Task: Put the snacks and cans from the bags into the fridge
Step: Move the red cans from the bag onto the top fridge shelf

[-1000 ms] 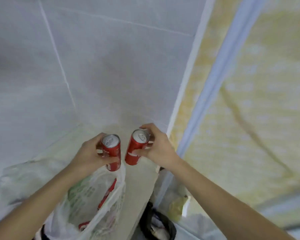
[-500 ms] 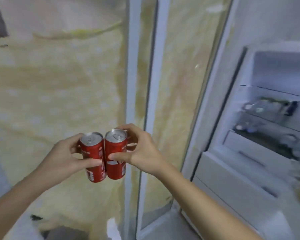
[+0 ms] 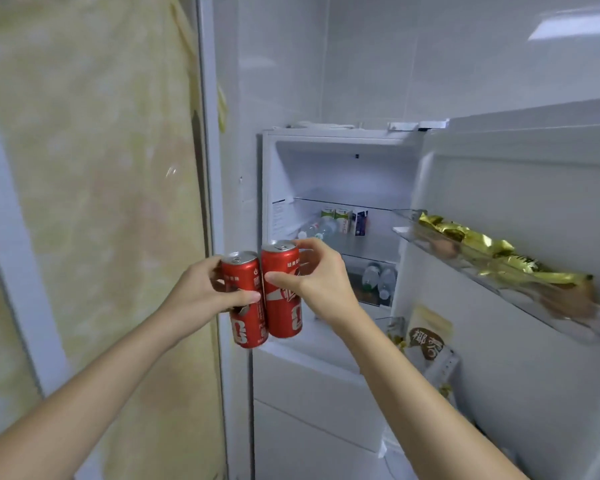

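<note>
My left hand (image 3: 201, 296) grips a red cola can (image 3: 245, 318) and my right hand (image 3: 321, 282) grips a second red cola can (image 3: 284, 306). Both cans are upright and touch side by side in front of the open white fridge (image 3: 326, 140). The cans hang just left of the fridge's opening, at the height of its middle shelves. Golden snack packets (image 3: 471, 240) lie in the upper door shelf on the right. A brown and cream snack bag (image 3: 426, 341) stands in a lower door shelf.
Small cartons (image 3: 343, 218) and a lying bottle (image 3: 321, 228) are on an inner glass shelf; more bottles (image 3: 378, 278) sit one shelf lower. The fridge door (image 3: 534, 188) stands open at the right. A yellowish glass partition (image 3: 101, 202) fills the left.
The view has swung right from the bags and the partition to the open fridge. Both hands carried the cans up and toward the fridge, now held side by side.
</note>
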Available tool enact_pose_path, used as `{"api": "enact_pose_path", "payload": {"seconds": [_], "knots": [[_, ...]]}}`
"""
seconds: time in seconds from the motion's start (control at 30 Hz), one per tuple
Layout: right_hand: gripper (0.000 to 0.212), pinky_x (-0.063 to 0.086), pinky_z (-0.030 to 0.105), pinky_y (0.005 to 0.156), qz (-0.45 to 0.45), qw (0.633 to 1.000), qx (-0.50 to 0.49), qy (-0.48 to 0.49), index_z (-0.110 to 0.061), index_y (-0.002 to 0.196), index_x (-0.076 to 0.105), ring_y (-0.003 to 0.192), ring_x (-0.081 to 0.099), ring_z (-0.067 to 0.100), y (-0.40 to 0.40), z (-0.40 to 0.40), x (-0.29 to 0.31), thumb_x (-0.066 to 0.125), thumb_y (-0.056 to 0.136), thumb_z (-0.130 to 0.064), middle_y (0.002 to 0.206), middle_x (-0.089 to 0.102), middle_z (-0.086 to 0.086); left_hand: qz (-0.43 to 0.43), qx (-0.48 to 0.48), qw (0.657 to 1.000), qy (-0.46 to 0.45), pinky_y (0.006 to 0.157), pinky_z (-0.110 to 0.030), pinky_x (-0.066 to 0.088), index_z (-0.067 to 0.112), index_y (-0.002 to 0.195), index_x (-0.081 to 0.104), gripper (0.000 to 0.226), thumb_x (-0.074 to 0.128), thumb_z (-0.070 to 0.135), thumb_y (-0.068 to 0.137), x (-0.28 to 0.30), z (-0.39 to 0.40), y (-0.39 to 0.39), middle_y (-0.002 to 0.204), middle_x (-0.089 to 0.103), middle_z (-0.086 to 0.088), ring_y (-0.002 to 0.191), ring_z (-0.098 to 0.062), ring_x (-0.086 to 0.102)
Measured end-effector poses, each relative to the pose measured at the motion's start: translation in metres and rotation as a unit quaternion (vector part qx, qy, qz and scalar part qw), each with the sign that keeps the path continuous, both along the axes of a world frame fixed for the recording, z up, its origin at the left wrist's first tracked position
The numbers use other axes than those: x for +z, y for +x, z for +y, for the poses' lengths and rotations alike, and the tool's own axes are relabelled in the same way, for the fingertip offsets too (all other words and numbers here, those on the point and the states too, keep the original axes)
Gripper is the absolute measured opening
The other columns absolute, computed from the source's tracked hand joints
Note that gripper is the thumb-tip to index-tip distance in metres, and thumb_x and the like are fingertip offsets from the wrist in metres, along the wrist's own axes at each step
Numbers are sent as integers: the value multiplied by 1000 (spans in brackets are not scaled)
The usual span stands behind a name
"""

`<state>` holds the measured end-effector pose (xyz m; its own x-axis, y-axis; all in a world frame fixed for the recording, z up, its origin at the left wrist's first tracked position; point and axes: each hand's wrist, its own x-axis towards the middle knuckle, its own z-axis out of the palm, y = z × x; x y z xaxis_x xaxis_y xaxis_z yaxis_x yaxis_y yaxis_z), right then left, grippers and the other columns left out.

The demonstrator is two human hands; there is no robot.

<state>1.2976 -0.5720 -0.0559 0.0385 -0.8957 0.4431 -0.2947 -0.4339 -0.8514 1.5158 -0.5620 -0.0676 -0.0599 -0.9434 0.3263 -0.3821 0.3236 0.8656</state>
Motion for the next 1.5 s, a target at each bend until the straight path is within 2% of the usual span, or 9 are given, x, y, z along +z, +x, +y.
{"api": "enact_pose_path", "payload": {"seconds": [0.1,0.37,0.73,0.87,1.07,1.2,1.3,1.4,1.5], "knots": [[68,61,45,92,-9,999,-46,-8,-36,119,63,101,72,11,-16,-51,14,93,59,-48,112,73,-10,10,-11,1000,-2,82,-37,63,29,117,69,58,96,26,66,19,-66,-23,108,77,5,99,-14,75],[69,59,44,96,-19,993,-112,-18,-22,134,57,106,69,16,-37,-206,68,93,75,-31,126,68,0,20,-33,998,-47,97,-50,58,24,128,65,63,93,30,71,78,-245,-64,118,74,5,109,-17,70],[68,54,38,90,-119,967,-223,-11,-13,137,58,107,67,21,-60,-409,94,91,78,-22,124,68,1,38,-38,996,-72,101,-48,53,22,129,62,60,89,31,77,114,-460,-112,128,70,-3,117,-26,67],[55,51,31,81,-127,962,-242,-22,-16,130,64,102,67,19,-72,-464,94,89,80,-18,117,69,0,47,-14,995,-83,91,-35,50,21,127,63,56,88,30,78,107,-514,-119,123,71,-3,108,-21,67],[46,50,30,86,-127,960,-250,-22,-16,121,70,100,68,18,-92,-532,92,89,79,-20,112,71,0,79,-24,994,-70,93,-45,58,15,121,65,50,88,20,76,103,-578,-141,111,74,-7,100,-25,71],[36,57,41,96,-125,960,-251,-8,-17,110,75,100,72,22,-101,-578,90,90,79,-22,111,77,1,68,-17,996,-61,95,-49,57,15,122,62,49,85,25,81,105,-620,-170,116,73,-8,104,-28,71],[33,62,50,92,-135,962,-239,-11,-17,100,75,91,77,24,-110,-610,86,92,73,-25,97,79,3,41,13,997,-63,97,-50,56,18,123,58,55,85,34,79,105,-653,-188,120,71,-7,107,-30,70],[45,63,48,88,-140,958,-250,-1,-20,102,68,91,76,22,-118,-632,87,94,66,-31,97,76,4,23,16,996,-86,94,-40,55,16,123,60,52,82,34,80,101,-677,-200,118,72,-5,106,-27,70],[33,62,47,90,-134,958,-253,8,-23,90,66,91,74,21,-130,-661,88,92,71,-31,93,75,1,5,37,993,-112,89,-34,52,16,126,62,46,79,32,86,99,-703,-213,120,72,-3,111,-24,69]]}}
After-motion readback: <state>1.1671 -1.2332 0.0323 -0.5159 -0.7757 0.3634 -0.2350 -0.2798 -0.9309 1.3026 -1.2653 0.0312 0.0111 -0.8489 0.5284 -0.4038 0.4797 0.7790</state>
